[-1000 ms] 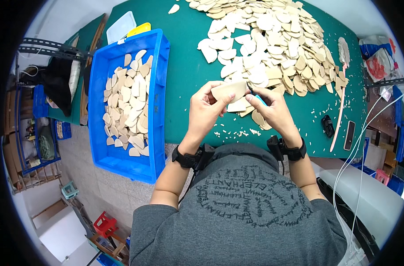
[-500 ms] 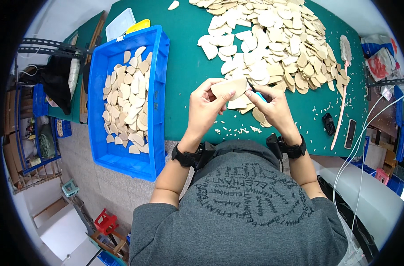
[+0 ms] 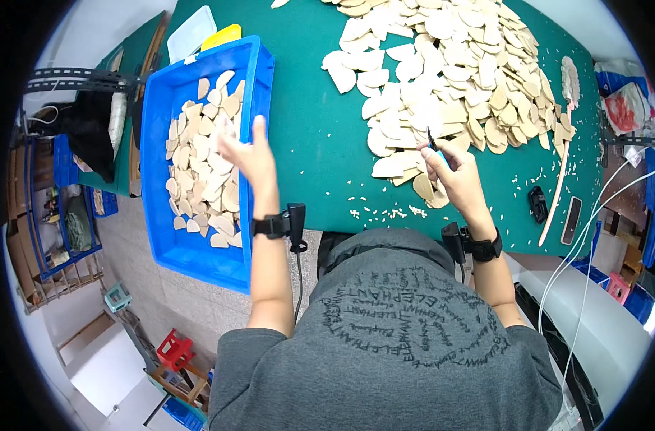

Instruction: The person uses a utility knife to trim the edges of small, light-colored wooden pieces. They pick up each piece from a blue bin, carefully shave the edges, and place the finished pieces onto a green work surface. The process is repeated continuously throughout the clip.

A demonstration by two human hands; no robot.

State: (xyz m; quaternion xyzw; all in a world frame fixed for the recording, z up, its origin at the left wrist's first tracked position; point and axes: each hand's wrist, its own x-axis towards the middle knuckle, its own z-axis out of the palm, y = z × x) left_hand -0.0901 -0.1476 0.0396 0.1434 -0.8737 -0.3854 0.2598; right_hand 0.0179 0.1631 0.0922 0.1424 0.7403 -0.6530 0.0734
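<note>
At the counter's left edge we see a blue tray hanging partly over the side, within easy reach, so that finished pieces can drop into it. It holds a loose layer of tan wooden pieces, flat and rounded at one end, lying every way. Our left hand hovers above the tray's right side, fingers spread and palm empty; it grips nothing, and a pale blur beside its fingers may be a piece falling, though we cannot tell for sure. A black band with a small device sits on that wrist.

Moving right across the green counter, small pale chips lie scattered near the front edge, which reads as trimming waste. Our right hand is closed around a small dark cutting tool with a blue grip, its tip pointing up toward the heap. It rests just in front of the big pile of uncut wooden pieces, which fills the far right part of the counter, close enough to pick the next one without stretching.

Toward the right edge lie a long pale stick and a dark phone, set aside, well apart from the work.
</note>
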